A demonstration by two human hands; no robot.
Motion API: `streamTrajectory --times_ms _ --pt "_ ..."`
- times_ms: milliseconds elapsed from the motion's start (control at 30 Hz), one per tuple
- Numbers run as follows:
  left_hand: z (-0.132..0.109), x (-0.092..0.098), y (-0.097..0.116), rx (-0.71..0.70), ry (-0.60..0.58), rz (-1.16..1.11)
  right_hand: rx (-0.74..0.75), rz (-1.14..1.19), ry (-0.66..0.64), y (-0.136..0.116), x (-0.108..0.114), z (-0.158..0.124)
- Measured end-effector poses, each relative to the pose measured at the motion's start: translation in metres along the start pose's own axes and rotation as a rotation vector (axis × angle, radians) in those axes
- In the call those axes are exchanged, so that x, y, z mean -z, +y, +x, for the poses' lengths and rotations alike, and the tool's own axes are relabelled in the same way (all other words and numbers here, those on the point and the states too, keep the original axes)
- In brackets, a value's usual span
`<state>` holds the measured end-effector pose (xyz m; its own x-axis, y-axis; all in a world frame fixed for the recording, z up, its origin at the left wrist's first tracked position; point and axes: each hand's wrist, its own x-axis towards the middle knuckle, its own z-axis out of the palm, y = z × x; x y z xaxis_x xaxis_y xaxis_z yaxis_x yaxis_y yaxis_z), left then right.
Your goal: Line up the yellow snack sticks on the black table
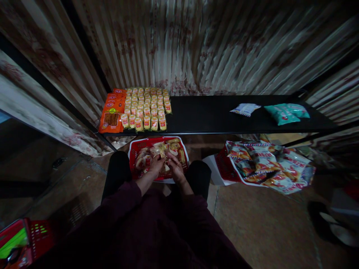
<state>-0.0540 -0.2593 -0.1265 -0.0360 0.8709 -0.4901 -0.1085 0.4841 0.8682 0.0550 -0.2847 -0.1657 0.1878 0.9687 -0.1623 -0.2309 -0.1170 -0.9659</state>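
A red basket (134, 148) on the floor between my knees holds several small yellow snack packets (174, 146). My left hand (156, 165) and my right hand (176, 168) both reach into it, fingers down among the packets. Whether either hand grips a packet is hidden by the dim light and the fingers. On the black shelf (213, 116) in front, rows of the same yellow packets (146, 108) lie at the left end, next to orange packs (112, 110).
A white packet (245, 109) and a teal bag (286, 113) lie on the shelf's right part. A pile of large snack bags (269, 164) sits in another red basket on the floor at right. A third red basket (25, 239) is at bottom left. Corrugated metal walls surround the shelf.
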Motion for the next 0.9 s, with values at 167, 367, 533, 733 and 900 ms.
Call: streamTrajectory --times_ms 167,367,533,733,900 --pt "-0.007 0.000 0.008 0.054 -0.035 -0.145 -0.034 0.161 -0.012 0.006 -0.001 0.002" --pt "-0.015 0.001 0.018 0.135 -0.048 -0.219 -0.027 0.174 0.004 0.002 -0.002 0.000" --pt "-0.014 0.003 0.017 0.194 -0.041 -0.254 -0.046 0.150 -0.011 -0.004 -0.003 -0.002" --pt "-0.005 0.009 0.010 0.206 -0.038 -0.302 -0.020 0.105 0.028 0.007 0.001 0.002" --pt "-0.002 0.010 0.006 0.219 -0.031 -0.303 0.039 -0.040 0.047 0.008 0.002 0.001"
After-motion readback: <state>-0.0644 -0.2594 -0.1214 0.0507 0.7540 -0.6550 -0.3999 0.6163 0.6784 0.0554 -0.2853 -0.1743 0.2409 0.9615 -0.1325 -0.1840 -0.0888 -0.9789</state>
